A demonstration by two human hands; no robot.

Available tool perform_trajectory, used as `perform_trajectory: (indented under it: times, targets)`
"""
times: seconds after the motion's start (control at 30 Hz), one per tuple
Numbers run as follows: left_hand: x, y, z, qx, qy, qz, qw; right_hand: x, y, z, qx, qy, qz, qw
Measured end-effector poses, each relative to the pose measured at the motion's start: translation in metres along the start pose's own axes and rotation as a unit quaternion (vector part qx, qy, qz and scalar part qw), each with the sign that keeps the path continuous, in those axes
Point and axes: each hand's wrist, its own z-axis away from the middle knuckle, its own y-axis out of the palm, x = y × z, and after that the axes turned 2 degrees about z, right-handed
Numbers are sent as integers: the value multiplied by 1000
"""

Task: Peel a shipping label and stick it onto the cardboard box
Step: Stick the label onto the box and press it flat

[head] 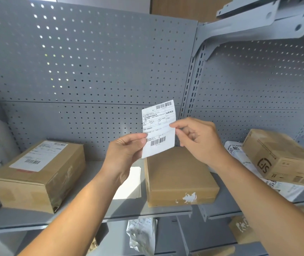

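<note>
A white shipping label (159, 126) with barcodes is held upright in the air, above the shelf. My left hand (124, 154) pinches its lower left edge. On its right edge, my right hand (197, 139) grips with thumb and forefinger. Directly below the label lies a plain brown cardboard box (179, 178) with a bare top and torn white scraps on its front face. It rests on the grey metal shelf (110, 213).
A larger box (36, 174) carrying a label stands at the left. White sheets (131, 183) lie between the two boxes. A printed box (280, 157) and white mailer bags (247, 163) sit at the right. Grey pegboard (92, 61) backs the shelf; parcels lie on the lower shelf.
</note>
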Motion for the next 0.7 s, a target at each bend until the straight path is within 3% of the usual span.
perform_trajectory:
  times: [0.37,0.7]
  targets:
    - [12,18,0,-22,155,-154,976,-29,-12,30,18,68,18,997]
    - [33,24,-7,-21,190,-218,957,-38,3,61,-28,285,-193,938]
